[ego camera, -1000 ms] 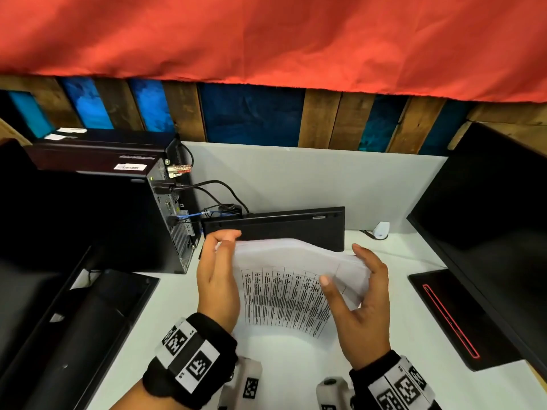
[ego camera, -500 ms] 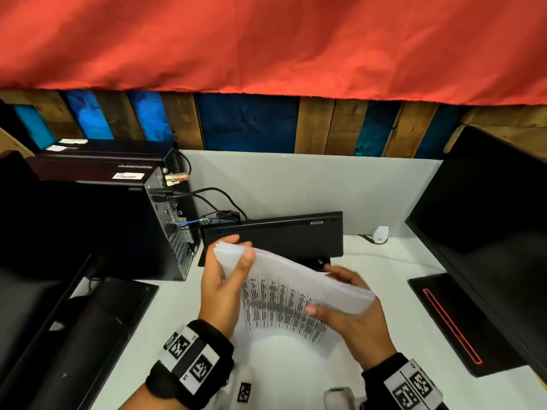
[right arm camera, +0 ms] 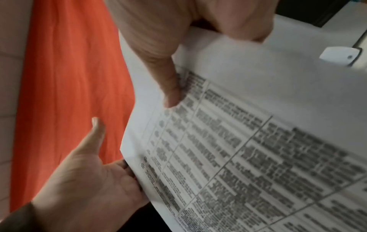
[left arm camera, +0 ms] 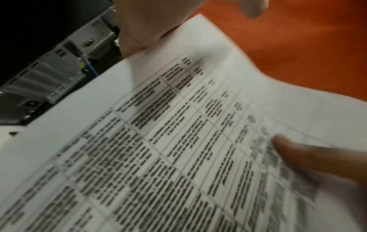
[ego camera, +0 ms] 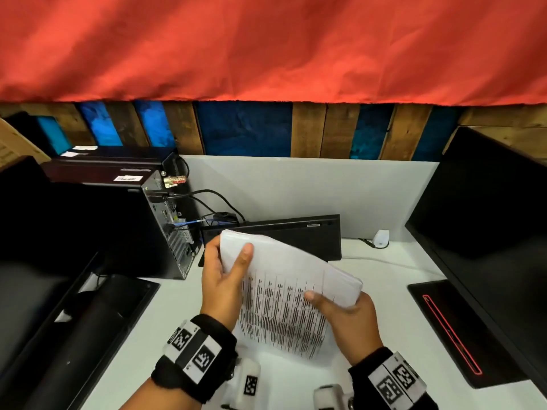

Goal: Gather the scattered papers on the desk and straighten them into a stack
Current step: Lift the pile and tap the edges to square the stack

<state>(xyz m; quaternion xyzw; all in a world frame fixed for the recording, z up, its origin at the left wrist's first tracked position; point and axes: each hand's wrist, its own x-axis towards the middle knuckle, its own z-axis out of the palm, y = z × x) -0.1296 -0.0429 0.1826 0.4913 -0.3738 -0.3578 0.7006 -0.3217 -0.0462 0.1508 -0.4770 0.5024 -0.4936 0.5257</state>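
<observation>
A stack of white papers (ego camera: pixel 284 300) printed with a table of text hangs tilted above the white desk (ego camera: pixel 384 276), its left end higher than its right. My left hand (ego camera: pixel 228 267) grips the upper left end, thumb on the printed face and fingers behind. My right hand (ego camera: pixel 340 309) holds the lower right end from beneath, with its thumb pressed on the print. The left wrist view shows the printed sheet (left arm camera: pixel 178 141) close up. In the right wrist view the papers (right arm camera: pixel 258 141) are pinched under my right thumb, with my left hand (right arm camera: pixel 89 180) at the far edge.
A black keyboard (ego camera: pixel 284 235) stands on edge against the grey partition behind the papers. A computer tower (ego camera: pixel 118 226) with cables sits at the left, and a monitor (ego camera: pixel 488 232) with its base (ego camera: pixel 455 329) at the right. A small white device (ego camera: pixel 380 238) lies by the partition.
The stack was bowed between both palms. It is now tilted, left end up, right end down. Both thumbs have come onto the printed face and the right hand has dropped lower.
</observation>
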